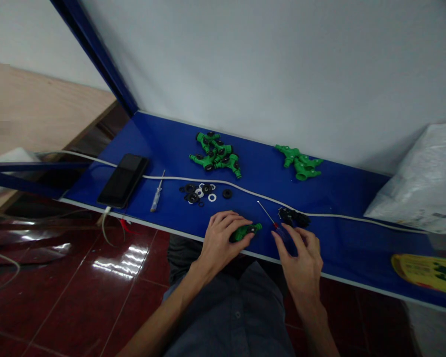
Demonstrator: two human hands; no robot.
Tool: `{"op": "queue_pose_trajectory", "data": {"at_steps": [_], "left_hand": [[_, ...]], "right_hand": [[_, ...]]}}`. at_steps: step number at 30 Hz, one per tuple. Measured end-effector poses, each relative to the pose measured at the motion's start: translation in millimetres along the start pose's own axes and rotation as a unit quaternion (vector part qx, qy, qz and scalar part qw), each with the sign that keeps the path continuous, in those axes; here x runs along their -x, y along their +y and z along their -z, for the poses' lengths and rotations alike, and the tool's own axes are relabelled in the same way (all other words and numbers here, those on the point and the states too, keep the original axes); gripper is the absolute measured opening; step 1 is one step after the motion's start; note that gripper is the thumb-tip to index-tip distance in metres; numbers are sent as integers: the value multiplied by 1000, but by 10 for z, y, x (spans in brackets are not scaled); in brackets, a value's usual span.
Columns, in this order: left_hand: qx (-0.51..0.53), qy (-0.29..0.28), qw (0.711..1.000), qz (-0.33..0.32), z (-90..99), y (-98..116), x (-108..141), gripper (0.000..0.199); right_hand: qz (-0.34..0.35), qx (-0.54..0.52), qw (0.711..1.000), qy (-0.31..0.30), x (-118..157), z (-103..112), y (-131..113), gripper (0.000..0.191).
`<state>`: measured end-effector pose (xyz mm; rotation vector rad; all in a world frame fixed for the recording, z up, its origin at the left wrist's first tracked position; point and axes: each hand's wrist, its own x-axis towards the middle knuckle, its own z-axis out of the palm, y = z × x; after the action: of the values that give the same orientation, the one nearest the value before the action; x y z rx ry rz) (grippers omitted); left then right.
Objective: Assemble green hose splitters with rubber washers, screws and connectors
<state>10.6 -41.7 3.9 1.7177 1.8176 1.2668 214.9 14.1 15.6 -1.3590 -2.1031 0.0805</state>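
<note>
Near the front edge of the blue shelf, my left hand [225, 235] is closed around a green plastic hose splitter [241, 232]; the palm hides part of it. My right hand [301, 253] grips the dark handle of a screwdriver [269, 214], whose thin shaft points up and left, clear of the splitter. Just beyond my right hand lies a heap of small black parts [293, 216]. Several black rings and white washers [199, 192] are scattered beyond my left hand. Farther back sit a group of green splitters with black valves [217, 154] and some plain green splitter bodies [299, 162].
A pale cable [252, 192] runs along the blue shelf [163, 134]. On the left lie a phone [122, 179] and a clear-handled screwdriver [157, 193]. At right stand a white plastic bag [423, 183] and a yellow package [427, 270]. A wall backs the shelf.
</note>
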Motion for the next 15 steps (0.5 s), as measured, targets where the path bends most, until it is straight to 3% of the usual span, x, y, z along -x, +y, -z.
{"op": "queue_pose_trajectory", "data": {"at_steps": [4, 7, 10, 13, 15], "left_hand": [[8, 8, 1000, -5, 16, 15, -16, 27], [11, 15, 1000, -15, 11, 21, -29, 21], [22, 18, 999, -23, -9, 16, -38, 14], [33, 17, 999, -17, -24, 13, -44, 12], [36, 17, 999, -8, -27, 18, -46, 10]], "right_hand": [[-43, 11, 998, -53, 31, -49, 132, 46], [-62, -13, 996, -63, 3, -3, 115, 46], [-106, -87, 987, -85, -104, 177, 30, 34], [-171, -223, 954, -104, -294, 449, -93, 29], [-167, -264, 943, -111, -444, 624, -186, 28]]}}
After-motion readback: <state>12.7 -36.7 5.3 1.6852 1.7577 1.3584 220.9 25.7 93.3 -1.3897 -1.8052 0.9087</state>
